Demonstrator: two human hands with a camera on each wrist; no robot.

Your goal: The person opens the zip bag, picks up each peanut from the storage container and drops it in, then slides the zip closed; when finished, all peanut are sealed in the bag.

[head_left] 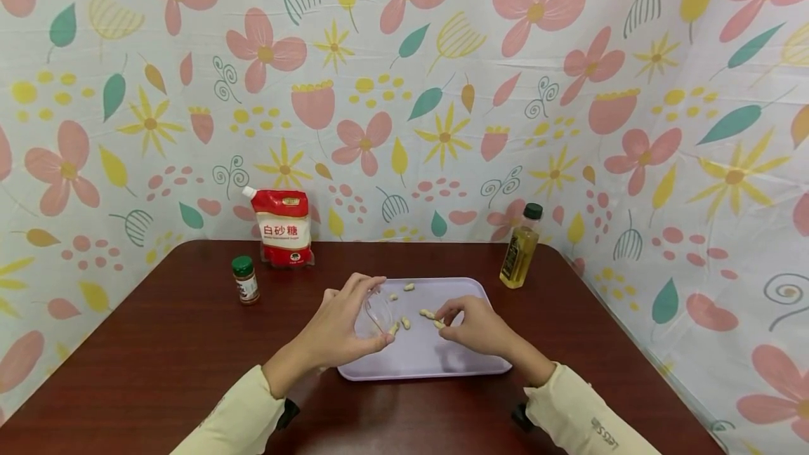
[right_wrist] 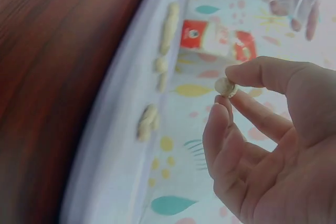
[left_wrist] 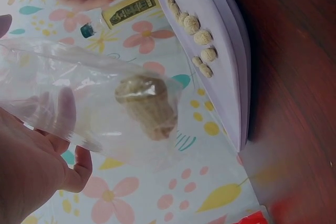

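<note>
Left hand [head_left: 338, 325] grips a clear bag [left_wrist: 97, 74] — one peanut [left_wrist: 148, 106] visible inside. Right hand's grip [head_left: 478, 328] pinches another peanut [right_wrist: 226, 87] over the tray [head_left: 420, 360]. Loose peanuts [head_left: 406, 323] lie on it — work judged early, most pieces unbagged.

Even light; soft shadows; hazy wrist views

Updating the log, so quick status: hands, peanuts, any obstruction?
Left hand holds clear bag, peanut inside. Right hand pinches another peanut. More peanuts on tray. No obstruction seen.
</note>
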